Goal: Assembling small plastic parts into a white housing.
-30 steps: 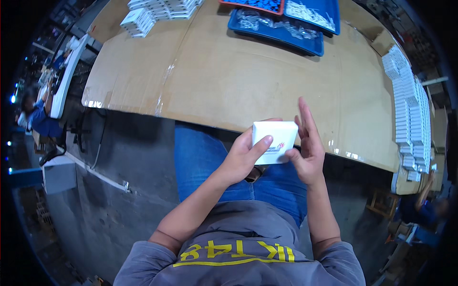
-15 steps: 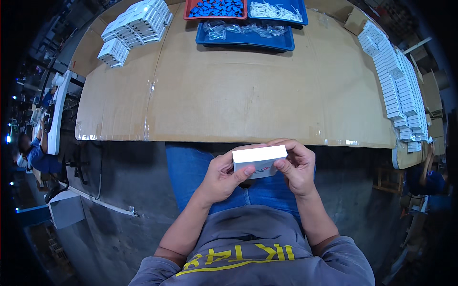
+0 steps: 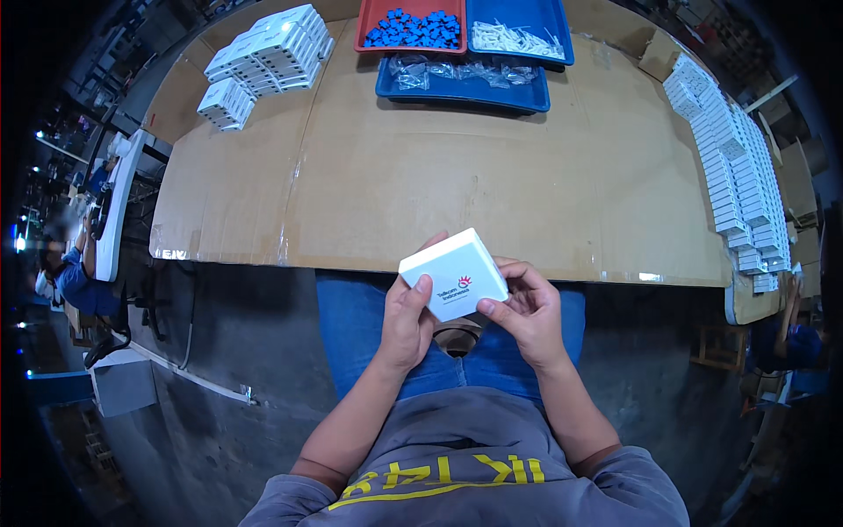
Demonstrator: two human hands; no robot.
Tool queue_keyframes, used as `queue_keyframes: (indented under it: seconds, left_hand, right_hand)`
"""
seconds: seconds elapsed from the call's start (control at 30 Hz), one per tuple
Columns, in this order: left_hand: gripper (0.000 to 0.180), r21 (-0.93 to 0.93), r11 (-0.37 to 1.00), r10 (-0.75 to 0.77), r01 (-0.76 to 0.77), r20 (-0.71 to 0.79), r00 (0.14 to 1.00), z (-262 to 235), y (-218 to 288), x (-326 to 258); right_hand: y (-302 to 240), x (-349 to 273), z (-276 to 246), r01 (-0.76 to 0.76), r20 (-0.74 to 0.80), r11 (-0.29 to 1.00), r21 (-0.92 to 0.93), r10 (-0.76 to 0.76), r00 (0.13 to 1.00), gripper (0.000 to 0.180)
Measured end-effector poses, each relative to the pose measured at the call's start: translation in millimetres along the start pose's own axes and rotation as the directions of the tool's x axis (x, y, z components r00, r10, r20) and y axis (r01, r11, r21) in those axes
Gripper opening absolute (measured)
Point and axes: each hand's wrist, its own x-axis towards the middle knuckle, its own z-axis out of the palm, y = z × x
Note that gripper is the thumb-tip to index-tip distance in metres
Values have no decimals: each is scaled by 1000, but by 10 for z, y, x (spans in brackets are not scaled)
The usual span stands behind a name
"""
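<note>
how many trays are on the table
3: a red tray of blue parts at the far edge, a blue tray of white parts right of it, and a longer blue tray just in front of both.

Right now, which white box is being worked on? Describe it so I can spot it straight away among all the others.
Start at the cardboard-covered table and drop to its near edge, above the person's lap. There the left hand and right hand hold a small white box between them. Unlike the white boxes stacked at the table's far left and in rows along its right edge, it is off the table, tilted, with a small printed mark facing up.
</note>
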Motion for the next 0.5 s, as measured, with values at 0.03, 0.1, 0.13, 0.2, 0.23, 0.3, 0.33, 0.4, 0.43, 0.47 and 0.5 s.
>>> queue_keyframes:
  seconds: [0.03,0.1,0.13,0.2,0.23,0.3,0.33,0.4,0.43,0.47,0.5]
  left_hand:
    - [62,66,998,24,-24,-10,1000,35,21,35]
    - [64,133,990,50,-47,-19,999,40,39,86]
    - [68,295,946,145,-133,-19,989,5,40,104]
    - [75,531,810,243,-249,83,967,-57,87,86]
    - [78,568,774,222,-281,171,960,-78,109,73]
    - [84,511,836,51,-203,295,954,-1,199,47]
    - [84,510,846,-9,-156,305,952,88,244,45]
    - [71,521,844,-60,-125,322,945,75,236,50]
    - [66,502,845,-19,-185,373,928,23,202,80]
    - [66,503,844,-16,-185,368,930,11,183,63]
    - [62,385,912,4,-140,333,943,10,160,52]
  right_hand:
    - [-3,-2,-3,51,-25,998,36,-50,998,41]
    - [-62,46,-45,104,-35,994,27,-103,994,42]
    - [-88,71,-102,129,8,988,-90,-129,992,45]
    - [-174,90,-53,126,-6,965,-232,-131,991,53]
    - [-194,84,-49,123,1,966,-227,-126,992,53]
    - [-220,46,-72,68,23,928,-368,-64,998,61]
    - [-216,33,-58,81,43,939,-334,-71,997,67]
    - [-180,28,-33,74,60,971,-228,-61,996,69]
    - [-162,27,-26,68,68,990,-122,-60,996,71]
    - [-147,21,-32,28,82,999,42,-32,996,65]
    - [-112,18,-47,26,83,999,42,-30,996,65]
